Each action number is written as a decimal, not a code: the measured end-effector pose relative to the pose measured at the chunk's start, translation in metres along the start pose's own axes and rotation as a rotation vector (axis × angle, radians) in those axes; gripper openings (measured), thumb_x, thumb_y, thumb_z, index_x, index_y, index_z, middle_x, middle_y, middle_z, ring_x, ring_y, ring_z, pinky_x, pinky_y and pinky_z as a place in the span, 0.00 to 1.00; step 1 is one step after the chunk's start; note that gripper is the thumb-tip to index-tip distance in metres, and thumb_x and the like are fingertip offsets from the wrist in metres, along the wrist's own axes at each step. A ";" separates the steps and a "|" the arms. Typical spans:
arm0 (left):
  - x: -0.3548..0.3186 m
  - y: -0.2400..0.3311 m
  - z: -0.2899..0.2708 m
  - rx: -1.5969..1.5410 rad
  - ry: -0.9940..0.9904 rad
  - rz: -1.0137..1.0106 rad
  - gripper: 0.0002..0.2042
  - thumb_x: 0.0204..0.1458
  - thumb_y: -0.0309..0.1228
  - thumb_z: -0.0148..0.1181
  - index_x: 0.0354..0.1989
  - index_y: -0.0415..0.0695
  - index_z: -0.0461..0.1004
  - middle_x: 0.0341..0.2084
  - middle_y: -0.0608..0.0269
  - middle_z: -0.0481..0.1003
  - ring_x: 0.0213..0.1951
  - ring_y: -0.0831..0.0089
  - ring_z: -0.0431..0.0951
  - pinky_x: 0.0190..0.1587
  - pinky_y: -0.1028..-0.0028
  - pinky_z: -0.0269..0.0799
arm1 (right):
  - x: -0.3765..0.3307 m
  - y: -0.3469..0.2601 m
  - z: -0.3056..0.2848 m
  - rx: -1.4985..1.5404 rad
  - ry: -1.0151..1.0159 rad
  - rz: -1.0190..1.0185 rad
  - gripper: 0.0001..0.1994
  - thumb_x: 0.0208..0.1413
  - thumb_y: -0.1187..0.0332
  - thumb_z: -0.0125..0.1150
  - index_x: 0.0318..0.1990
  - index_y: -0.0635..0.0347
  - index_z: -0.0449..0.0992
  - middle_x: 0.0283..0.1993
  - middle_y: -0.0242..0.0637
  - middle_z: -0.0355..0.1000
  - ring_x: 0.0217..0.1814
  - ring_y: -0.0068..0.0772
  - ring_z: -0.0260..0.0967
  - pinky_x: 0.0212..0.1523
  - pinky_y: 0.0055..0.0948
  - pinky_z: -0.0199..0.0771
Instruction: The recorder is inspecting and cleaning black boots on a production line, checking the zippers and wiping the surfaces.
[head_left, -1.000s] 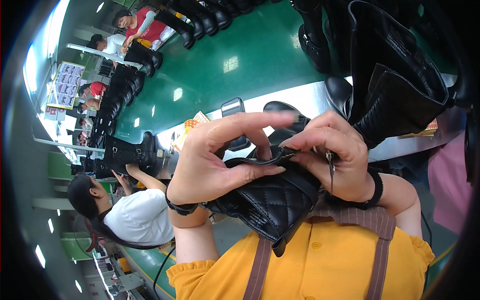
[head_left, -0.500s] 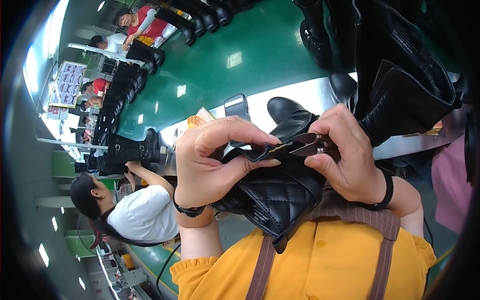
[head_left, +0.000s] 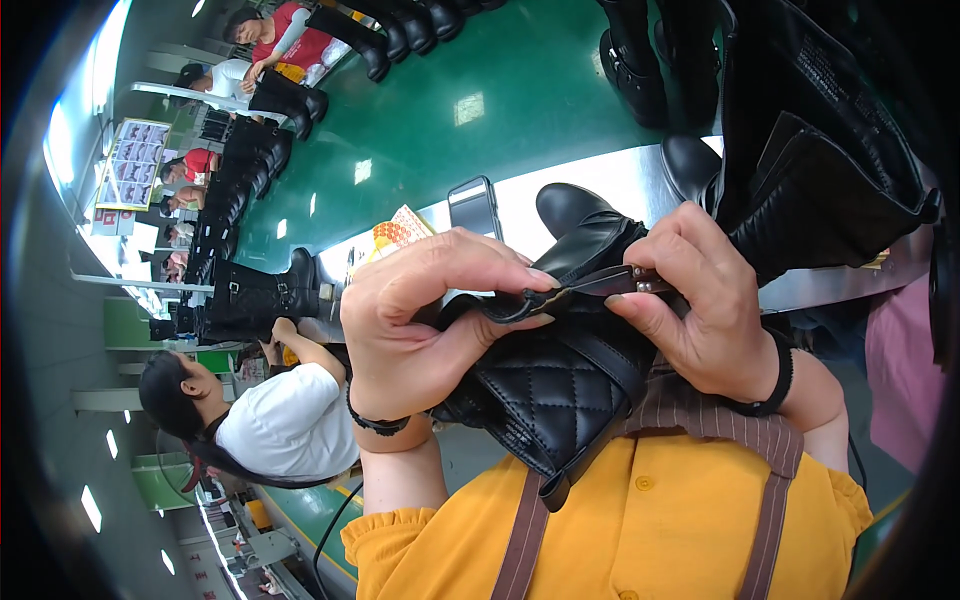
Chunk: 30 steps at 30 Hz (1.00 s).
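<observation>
I hold a black quilted boot [head_left: 560,390] against my chest, toe pointing away toward the work surface. My left hand [head_left: 425,320] grips the boot's upper and pinches a black strap [head_left: 520,302] between thumb and forefinger. My right hand [head_left: 700,300] wraps the other side and holds the strap's end, where a small metal buckle [head_left: 640,284] shows at the fingertips. Both wrists wear black bands. The boot's lower shaft hangs down over my yellow shirt and brown striped apron straps.
A tall black boot [head_left: 820,190] leans at the right on the steel bench [head_left: 630,180]. A dark phone [head_left: 473,205] and an orange-white packet [head_left: 395,235] lie there. Rows of black boots [head_left: 250,290] line the green conveyor [head_left: 440,100]. A person in white [head_left: 280,420] sits left; others work farther off.
My hands have drawn closer on the boot's strap. My right fingers slid along it to the buckle end, and the boot tilted slightly upward.
</observation>
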<state>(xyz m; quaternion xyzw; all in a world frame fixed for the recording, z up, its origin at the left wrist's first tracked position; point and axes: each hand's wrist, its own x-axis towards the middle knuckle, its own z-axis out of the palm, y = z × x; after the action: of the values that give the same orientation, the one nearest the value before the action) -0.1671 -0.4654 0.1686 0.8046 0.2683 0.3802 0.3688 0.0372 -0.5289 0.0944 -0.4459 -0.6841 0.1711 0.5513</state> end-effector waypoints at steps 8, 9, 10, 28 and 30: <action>0.003 -0.001 0.000 0.039 -0.034 0.016 0.13 0.29 0.18 0.73 0.27 0.32 0.77 0.24 0.53 0.77 0.31 0.62 0.79 0.38 0.68 0.74 | 0.000 0.001 -0.004 -0.016 -0.009 -0.012 0.12 0.47 0.68 0.71 0.34 0.62 0.73 0.31 0.36 0.63 0.25 0.33 0.65 0.25 0.29 0.67; 0.003 -0.003 0.000 0.024 -0.041 0.041 0.12 0.30 0.18 0.72 0.27 0.32 0.77 0.24 0.53 0.78 0.31 0.62 0.79 0.38 0.67 0.74 | 0.001 0.002 -0.005 -0.016 -0.008 -0.012 0.12 0.47 0.68 0.71 0.34 0.62 0.73 0.31 0.36 0.63 0.25 0.33 0.65 0.25 0.29 0.67; 0.004 -0.004 0.000 0.009 -0.049 0.065 0.11 0.31 0.17 0.71 0.27 0.33 0.77 0.23 0.53 0.78 0.31 0.62 0.79 0.39 0.67 0.74 | 0.001 0.003 -0.006 -0.013 -0.014 -0.020 0.12 0.47 0.68 0.71 0.34 0.62 0.74 0.31 0.36 0.63 0.25 0.32 0.65 0.25 0.28 0.67; 0.009 -0.006 0.000 -0.068 -0.088 -0.005 0.11 0.29 0.10 0.62 0.25 0.33 0.78 0.22 0.53 0.78 0.28 0.63 0.80 0.39 0.65 0.78 | 0.011 0.012 -0.009 0.125 -0.145 -0.042 0.12 0.47 0.69 0.70 0.35 0.64 0.75 0.31 0.38 0.65 0.29 0.34 0.65 0.28 0.28 0.66; 0.007 -0.012 -0.004 -0.111 -0.149 0.011 0.17 0.32 0.08 0.54 0.32 0.37 0.81 0.30 0.59 0.81 0.33 0.72 0.81 0.37 0.77 0.75 | 0.012 0.014 -0.008 0.120 -0.138 -0.053 0.12 0.47 0.69 0.70 0.35 0.64 0.75 0.31 0.38 0.65 0.29 0.34 0.65 0.28 0.28 0.66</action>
<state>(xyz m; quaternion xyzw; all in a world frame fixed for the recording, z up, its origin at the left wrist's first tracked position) -0.1685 -0.4515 0.1634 0.8105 0.2141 0.3355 0.4296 0.0507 -0.5143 0.0941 -0.3811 -0.7203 0.2275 0.5330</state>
